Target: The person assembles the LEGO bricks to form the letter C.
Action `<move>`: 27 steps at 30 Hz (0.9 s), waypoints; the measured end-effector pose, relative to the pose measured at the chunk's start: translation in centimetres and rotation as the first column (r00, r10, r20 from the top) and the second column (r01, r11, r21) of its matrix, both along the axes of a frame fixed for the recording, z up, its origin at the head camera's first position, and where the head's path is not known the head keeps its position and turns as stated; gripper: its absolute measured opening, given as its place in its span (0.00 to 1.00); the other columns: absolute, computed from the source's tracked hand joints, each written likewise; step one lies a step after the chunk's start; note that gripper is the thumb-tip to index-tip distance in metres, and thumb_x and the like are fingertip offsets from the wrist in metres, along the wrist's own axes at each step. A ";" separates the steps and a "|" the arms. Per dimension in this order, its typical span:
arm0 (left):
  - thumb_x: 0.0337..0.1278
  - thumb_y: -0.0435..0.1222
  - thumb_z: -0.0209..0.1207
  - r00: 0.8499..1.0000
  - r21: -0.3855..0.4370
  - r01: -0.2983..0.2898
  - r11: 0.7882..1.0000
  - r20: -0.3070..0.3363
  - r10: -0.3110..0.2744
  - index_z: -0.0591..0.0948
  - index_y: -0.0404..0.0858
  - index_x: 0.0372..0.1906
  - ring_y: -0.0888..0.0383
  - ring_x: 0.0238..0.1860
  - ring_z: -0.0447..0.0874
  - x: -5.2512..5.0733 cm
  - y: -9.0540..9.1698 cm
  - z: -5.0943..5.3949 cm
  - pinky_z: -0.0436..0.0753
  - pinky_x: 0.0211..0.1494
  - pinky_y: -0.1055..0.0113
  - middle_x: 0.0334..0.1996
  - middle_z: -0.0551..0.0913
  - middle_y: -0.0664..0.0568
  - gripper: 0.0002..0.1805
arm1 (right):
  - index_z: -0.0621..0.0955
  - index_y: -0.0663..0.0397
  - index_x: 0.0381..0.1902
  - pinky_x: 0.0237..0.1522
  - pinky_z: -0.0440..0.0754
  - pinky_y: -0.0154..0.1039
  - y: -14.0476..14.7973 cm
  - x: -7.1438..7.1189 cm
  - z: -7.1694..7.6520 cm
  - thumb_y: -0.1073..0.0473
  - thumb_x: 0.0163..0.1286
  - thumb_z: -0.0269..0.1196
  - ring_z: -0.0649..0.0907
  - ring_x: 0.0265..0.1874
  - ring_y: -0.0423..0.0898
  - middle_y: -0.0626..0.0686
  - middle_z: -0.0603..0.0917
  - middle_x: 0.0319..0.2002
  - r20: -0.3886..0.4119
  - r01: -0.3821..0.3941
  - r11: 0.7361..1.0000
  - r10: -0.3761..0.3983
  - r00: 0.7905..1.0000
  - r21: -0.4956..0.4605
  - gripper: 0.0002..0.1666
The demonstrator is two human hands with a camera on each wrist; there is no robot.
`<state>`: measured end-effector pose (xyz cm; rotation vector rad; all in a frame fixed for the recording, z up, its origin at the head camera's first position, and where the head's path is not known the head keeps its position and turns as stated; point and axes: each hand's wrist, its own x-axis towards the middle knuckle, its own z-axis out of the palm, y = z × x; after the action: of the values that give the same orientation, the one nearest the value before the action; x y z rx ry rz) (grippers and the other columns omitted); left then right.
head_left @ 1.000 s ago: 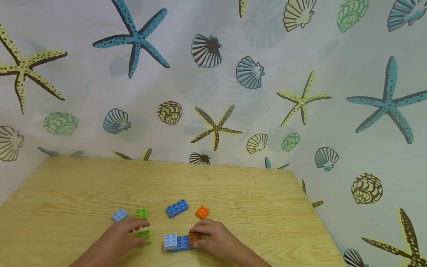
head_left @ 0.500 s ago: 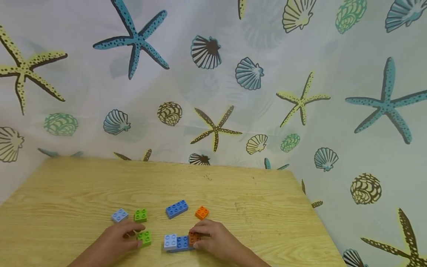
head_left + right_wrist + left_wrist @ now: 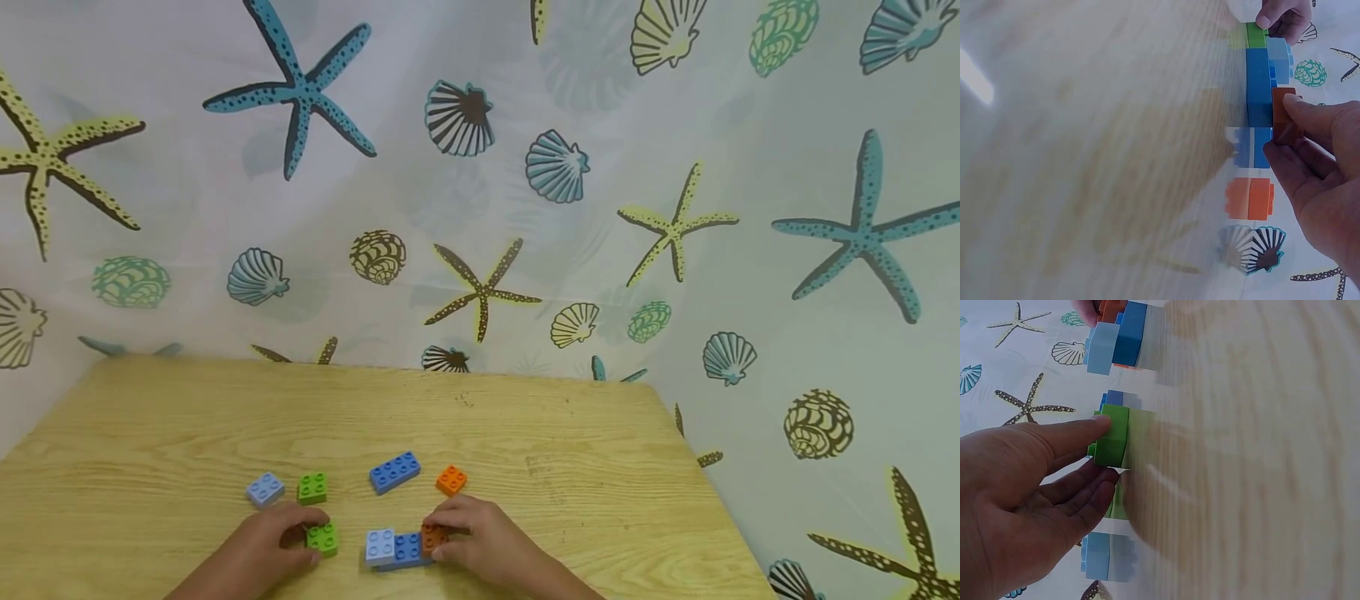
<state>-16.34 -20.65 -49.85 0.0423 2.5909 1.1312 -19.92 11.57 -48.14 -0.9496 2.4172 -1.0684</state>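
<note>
Light-blue brick topped blue brick; right hand pinched orange brick atop, left hand curled round green brick; four loose bricks remained

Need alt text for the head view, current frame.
A right hand pinches an orange brick at one end of a blue brick; a light-blue brick sits on the other end. The left hand is at the nearer green brick. Four more bricks lie beyond on a wood-grain table, before a seashell-and-starfish cloth.

orange brick partly behind right fingers
</note>
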 end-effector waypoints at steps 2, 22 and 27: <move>0.50 0.39 0.74 1.000 -0.004 0.001 1.000 -0.002 -0.002 0.85 0.42 0.54 0.57 0.42 0.74 0.0 0.0 0.1 0.80 0.46 0.60 0.45 0.81 0.53 0.24 | 0.85 0.50 0.58 0.54 0.81 0.30 -0.1 0.0 0.0 0.55 0.68 0.69 0.79 0.54 0.34 0.42 0.82 0.56 0.006 0.003 1.000 -0.003 1.000 -0.001 0.21; 0.57 0.41 0.71 0.989 0.139 0.113 0.984 -0.109 -0.098 0.82 0.36 0.59 0.53 0.49 0.81 0.9 0.9 2.4 0.85 0.49 0.57 0.53 0.83 0.46 0.26 | 0.84 0.51 0.59 0.53 0.81 0.29 0.0 0.1 0.1 0.55 0.68 0.69 0.80 0.54 0.34 0.44 0.83 0.56 -0.008 -0.002 1.000 0.002 1.000 0.000 0.22; 0.59 0.41 0.70 0.976 0.157 0.175 0.972 -0.154 -0.151 0.81 0.35 0.59 0.53 0.47 0.82 0.9 1.7 2.8 0.85 0.46 0.62 0.53 0.83 0.44 0.25 | 0.84 0.51 0.59 0.53 0.81 0.29 0.0 0.2 0.1 0.55 0.68 0.69 0.80 0.54 0.35 0.45 0.83 0.56 -0.015 0.001 1.000 -0.001 1.000 0.009 0.22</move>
<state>-15.45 -18.99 -47.06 0.3801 2.5471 1.3261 -19.74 11.55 -48.00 -0.9573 2.4326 -1.0540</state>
